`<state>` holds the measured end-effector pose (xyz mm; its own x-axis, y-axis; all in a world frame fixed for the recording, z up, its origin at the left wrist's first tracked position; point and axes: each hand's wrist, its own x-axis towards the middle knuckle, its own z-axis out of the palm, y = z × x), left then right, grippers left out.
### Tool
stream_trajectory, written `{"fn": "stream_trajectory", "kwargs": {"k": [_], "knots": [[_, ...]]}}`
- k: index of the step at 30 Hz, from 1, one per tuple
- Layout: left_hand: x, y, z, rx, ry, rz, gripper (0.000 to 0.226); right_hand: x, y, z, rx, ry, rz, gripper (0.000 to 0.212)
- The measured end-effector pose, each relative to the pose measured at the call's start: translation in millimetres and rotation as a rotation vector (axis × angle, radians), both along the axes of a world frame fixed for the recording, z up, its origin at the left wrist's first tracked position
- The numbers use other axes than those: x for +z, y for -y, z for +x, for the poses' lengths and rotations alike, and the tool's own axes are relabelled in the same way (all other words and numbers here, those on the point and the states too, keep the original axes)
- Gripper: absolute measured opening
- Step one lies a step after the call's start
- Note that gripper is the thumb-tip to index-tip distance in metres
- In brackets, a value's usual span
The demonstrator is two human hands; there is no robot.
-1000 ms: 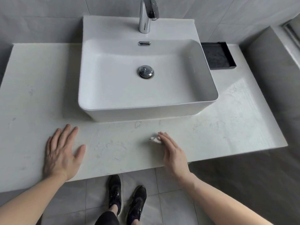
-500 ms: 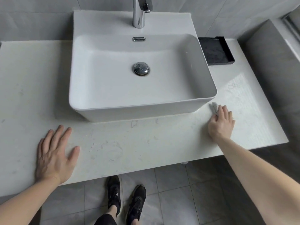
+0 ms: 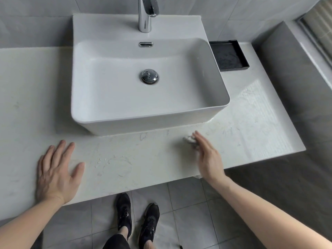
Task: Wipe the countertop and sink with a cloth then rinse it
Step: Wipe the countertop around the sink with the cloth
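Back from the right corner of the sink, the right hand now lies in front of the basin's right half, about midway between where it was a second ago and half a second ago. Its fingers are straight and together, pressing a small crumpled cloth flat on the bench; only a grey-white edge of the cloth shows past the fingertips, and it is blurred. The left hand has stayed where it was, palm down on the bench near its front edge, fingers spread and straight, holding nothing. The two hands are well apart. Between them the pale marbled surface carries faint ring-like marks. Behind stands the white rectangular sink, sitting on top of the bench, with a chrome drain plug in its floor, an overflow slot above that, and a chrome tap at the back. A black tray lies on the bench just beside the sink's right rear corner. Below the bench edge, two black shoes stand on grey floor tiles.
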<state>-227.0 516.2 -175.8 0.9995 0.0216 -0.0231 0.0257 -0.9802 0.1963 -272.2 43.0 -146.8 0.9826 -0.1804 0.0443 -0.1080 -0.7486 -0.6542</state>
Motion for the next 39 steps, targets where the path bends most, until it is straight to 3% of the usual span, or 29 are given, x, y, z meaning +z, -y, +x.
{"fn": "stream_trajectory", "kwargs": {"k": [4, 8, 14, 20, 24, 28, 33, 37, 39], "knots": [[0.6, 0.5, -0.6, 0.003, -0.002, -0.005, 0.073, 12.5, 86.1, 23.0, -0.283, 0.023, -0.114, 0.05], [0.5, 0.1, -0.2, 0.003, 0.003, -0.007, 0.073, -4.8, 160.9, 22.2, -0.467, -0.287, -0.201, 0.05], [-0.7, 2.1, 0.3, 0.008, 0.007, -0.019, 0.073, -26.6, 106.5, -13.2, -0.545, -0.316, -0.246, 0.057], [1.6, 4.6, -1.1, 0.02, 0.007, -0.014, 0.073, -21.9, -8.4, -39.5, -0.255, -0.198, -0.221, 0.061], [3.8, 5.1, -1.4, 0.018, 0.003, -0.004, 0.072, -23.0, -102.1, -40.3, 0.049, -0.146, -0.168, 0.085], [3.5, 3.2, -1.8, 0.009, 0.005, -0.012, 0.073, -19.2, -137.4, -34.2, 0.146, -0.116, -0.037, 0.077], [3.7, 3.3, -1.1, 0.012, 0.008, -0.013, 0.073, -3.9, -62.0, -24.3, -0.164, -0.021, 0.175, 0.082], [5.4, 4.2, -1.1, 0.012, 0.011, -0.014, 0.073, -1.1, 38.3, -7.2, -0.436, -0.089, 0.0, 0.06], [4.8, 3.9, -1.3, 0.015, 0.012, -0.022, 0.073, -7.8, 68.3, -6.5, -0.461, -0.19, -0.091, 0.052]]}}
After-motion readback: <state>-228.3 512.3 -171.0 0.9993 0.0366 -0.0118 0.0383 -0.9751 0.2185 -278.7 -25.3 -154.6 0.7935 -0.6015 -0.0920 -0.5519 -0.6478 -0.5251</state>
